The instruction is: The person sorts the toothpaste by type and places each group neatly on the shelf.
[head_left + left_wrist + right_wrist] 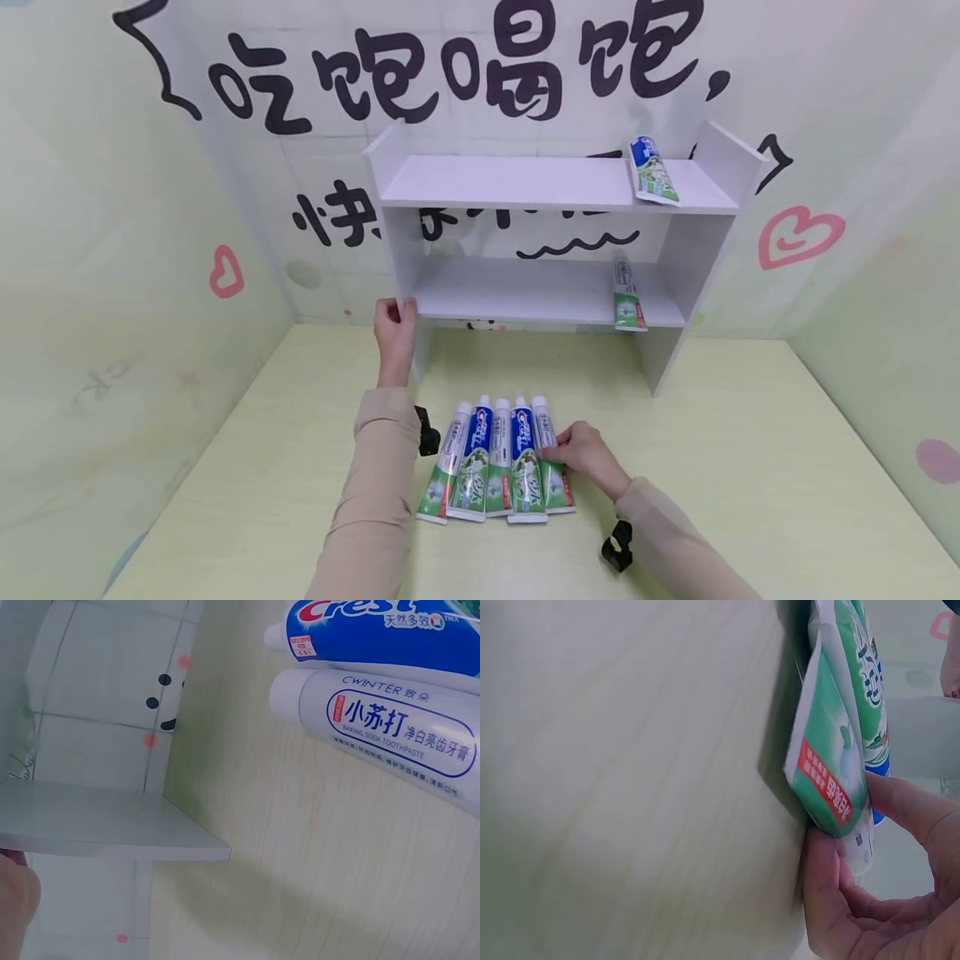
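Note:
Several toothpaste tubes lie side by side on the table, white-and-green ones alternating with blue-and-green Crest ones. My right hand (588,457) pinches the rightmost white-and-green toothpaste tube (556,483) between thumb and fingers; in the right wrist view its green end (829,761) shows. Beside it lies a Crest toothpaste tube (527,467). Further up, my left hand (396,337) grips the left side panel of the white shelf (517,182), at the lower board's height. Only part of that hand (16,907) enters the left wrist view, at its left edge.
One Crest tube (652,171) lies on the top board, toward the right. Below it, a white-and-green tube (627,296) lies on the lower board. The shelf stands at the table's (757,450) back, before a wall with black lettering (525,58).

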`<state>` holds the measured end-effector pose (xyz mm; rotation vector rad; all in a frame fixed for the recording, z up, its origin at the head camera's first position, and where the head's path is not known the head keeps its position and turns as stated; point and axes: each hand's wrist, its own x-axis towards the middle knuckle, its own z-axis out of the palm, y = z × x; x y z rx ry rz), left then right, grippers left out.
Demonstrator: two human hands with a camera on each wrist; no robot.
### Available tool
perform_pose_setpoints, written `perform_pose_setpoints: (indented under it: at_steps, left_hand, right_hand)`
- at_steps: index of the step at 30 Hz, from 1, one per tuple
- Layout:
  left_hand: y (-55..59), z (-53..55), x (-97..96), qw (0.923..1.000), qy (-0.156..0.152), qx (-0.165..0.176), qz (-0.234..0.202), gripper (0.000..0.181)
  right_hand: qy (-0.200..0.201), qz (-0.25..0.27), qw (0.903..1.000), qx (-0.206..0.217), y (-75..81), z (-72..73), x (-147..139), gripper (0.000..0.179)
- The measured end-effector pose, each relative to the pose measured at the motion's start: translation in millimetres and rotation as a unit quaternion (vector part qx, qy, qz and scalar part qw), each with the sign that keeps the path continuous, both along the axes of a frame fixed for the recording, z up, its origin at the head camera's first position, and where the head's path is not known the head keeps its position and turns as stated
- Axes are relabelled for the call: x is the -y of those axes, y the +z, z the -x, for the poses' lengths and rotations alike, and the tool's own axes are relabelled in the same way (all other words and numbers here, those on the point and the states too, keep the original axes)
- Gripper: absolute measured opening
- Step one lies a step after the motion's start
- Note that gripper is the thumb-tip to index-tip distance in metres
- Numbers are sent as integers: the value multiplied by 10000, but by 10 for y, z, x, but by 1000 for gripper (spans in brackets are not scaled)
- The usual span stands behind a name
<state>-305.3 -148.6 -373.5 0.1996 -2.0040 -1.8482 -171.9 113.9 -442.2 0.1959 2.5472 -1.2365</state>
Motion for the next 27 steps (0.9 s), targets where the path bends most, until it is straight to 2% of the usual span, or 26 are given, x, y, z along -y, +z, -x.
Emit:
perform_pose_setpoints:
  at_steps: [5, 12, 16, 17, 20, 23, 27]
  left_hand:
    - [0, 9, -3, 9999, -7, -80, -65, 27]
    - [12, 6, 11, 9998, -8, 13, -191, 28]
    - [128, -78, -9, 9992, -126, 167, -326, 28]
    - [129, -79, -11, 9992, -121, 174, -332, 28]
    - [115, -76, -17, 9994, -69, 156, -300, 27]
    - [12, -1, -6, 9997, 27, 26, -246, 27]
    - [13, -3, -6, 9998, 23, -1, -209, 27]
  right_hand:
    - [-4, -17, 10000, 9, 14, -4, 6, 24]
    - [-23, -67, 10000, -9, 38, -15, 20, 22]
    - [-88, 9, 9999, 52, 30, -12, 14, 21]
    - [-101, 36, 9999, 60, 25, -13, 11, 22]
    - [-117, 54, 9999, 90, 12, -20, -2, 22]
    - [-123, 93, 9998, 87, 18, -32, -17, 23]
    - [-159, 258, 9995, 96, 73, -47, -50, 27]
